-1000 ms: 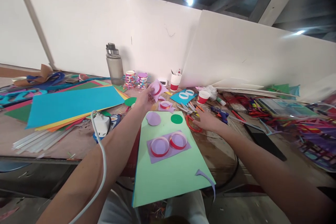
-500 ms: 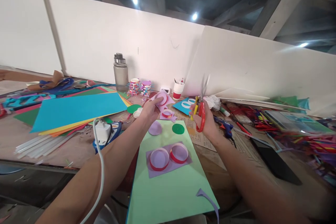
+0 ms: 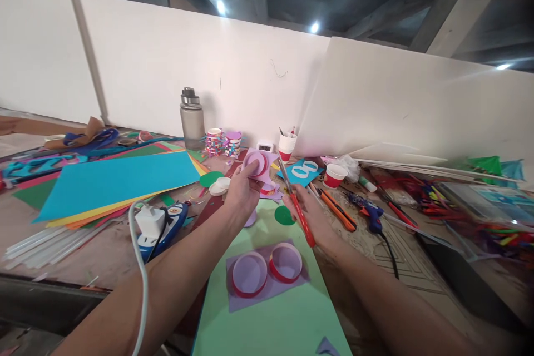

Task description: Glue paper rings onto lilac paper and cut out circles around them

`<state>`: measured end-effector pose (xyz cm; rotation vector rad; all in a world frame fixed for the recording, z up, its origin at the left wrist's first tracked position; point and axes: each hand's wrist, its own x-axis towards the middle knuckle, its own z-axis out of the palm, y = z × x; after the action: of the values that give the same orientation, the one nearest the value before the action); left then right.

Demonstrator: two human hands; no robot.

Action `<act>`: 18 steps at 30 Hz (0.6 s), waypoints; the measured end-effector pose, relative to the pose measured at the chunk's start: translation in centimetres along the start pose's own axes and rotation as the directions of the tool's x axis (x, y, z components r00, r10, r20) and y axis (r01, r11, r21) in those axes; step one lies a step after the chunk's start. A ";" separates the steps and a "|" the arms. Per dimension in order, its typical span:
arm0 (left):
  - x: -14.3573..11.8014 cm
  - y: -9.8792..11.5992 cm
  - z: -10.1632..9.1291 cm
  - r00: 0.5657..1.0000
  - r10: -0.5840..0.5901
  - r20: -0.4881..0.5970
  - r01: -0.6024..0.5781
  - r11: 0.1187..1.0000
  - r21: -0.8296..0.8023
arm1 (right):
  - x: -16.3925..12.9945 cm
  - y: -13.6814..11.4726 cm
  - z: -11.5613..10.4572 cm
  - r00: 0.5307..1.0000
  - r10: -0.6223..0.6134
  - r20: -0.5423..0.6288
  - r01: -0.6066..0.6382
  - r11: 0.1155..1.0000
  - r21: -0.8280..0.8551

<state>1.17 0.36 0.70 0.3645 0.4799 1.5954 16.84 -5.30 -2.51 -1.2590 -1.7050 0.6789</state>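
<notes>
My left hand [image 3: 246,189] is closed on a piece of purple paper [image 3: 273,160] that has a red-edged paper ring [image 3: 263,162] on it. In my right hand [image 3: 311,211] is a pair of red-handled scissors [image 3: 298,208], blades pointing up and away, near the paper. A second small ring [image 3: 268,190] shows on purple paper just beyond my hands. Below them lies a light green sheet [image 3: 267,334]. On it rests a purple rectangle [image 3: 269,293] bearing two red-edged rings [image 3: 249,274], plus a dark green paper disc [image 3: 284,215] and a purple scrap [image 3: 327,346].
Left are a blue sheet [image 3: 120,181] on other coloured sheets, clear glue sticks [image 3: 50,247] and a power strip [image 3: 177,214] with a white cable. A bottle [image 3: 192,122] and paper cups [image 3: 287,146] stand behind. Right lie an orange cutter [image 3: 339,211] and a blue glue gun [image 3: 371,214].
The scissors have swung from upright and away to lean left, close to the purple paper. My right hand has moved left and lower. My left hand still holds the paper.
</notes>
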 end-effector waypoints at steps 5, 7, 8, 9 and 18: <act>-0.7 -0.7 0.2 1.000 0.007 0.006 -0.007 1.000 0.025 | -0.1 -0.5 0.7 0.996 -0.040 0.085 0.035 0.997 0.062; -1.0 -1.0 0.3 0.999 0.004 0.032 -0.005 0.999 0.047 | -0.2 -0.7 0.7 0.995 -0.057 0.082 0.053 0.997 0.054; -1.1 -1.1 0.3 0.999 0.004 0.039 -0.007 0.999 0.052 | -0.2 -0.7 0.7 0.995 -0.052 0.081 0.048 0.998 0.052; -1.2 -1.3 0.2 0.999 0.006 0.044 -0.008 0.999 0.052 | -0.2 -0.8 0.7 0.996 -0.041 0.083 0.036 0.998 0.051; -1.5 -1.9 0.1 0.999 0.000 0.045 -0.001 1.000 0.030 | -0.2 -0.6 0.8 0.997 -0.042 0.058 0.042 0.999 0.000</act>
<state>2.95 -1.07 -0.13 0.4227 0.4701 1.5783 15.94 -5.65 -2.45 -1.2116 -1.7741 0.6957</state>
